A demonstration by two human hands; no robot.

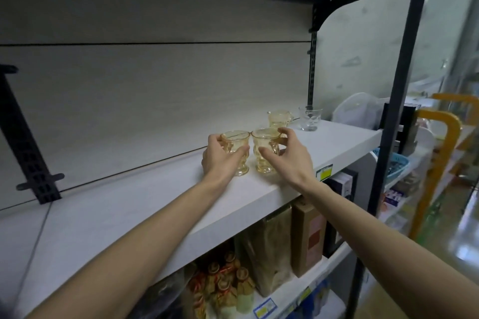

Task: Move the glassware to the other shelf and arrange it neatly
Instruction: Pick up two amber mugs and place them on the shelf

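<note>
Two amber glass cups stand side by side on the white shelf (145, 204). My left hand (220, 156) wraps around the left amber cup (237, 146). Fingers and thumb of my right hand (287, 155) close around the right amber cup (263, 146). Both cups rest on the shelf and almost touch. Behind them stands a third amber cup (278, 118), and further right a clear glass cup (309, 118), both free of my hands.
A black bracket (28, 153) stands against the back panel at the left. A dark upright post (396, 101) frames the shelf's right end. Below are boxes (308, 235) and packaged goods (223, 282). Yellow frames (435, 163) and baskets sit to the right.
</note>
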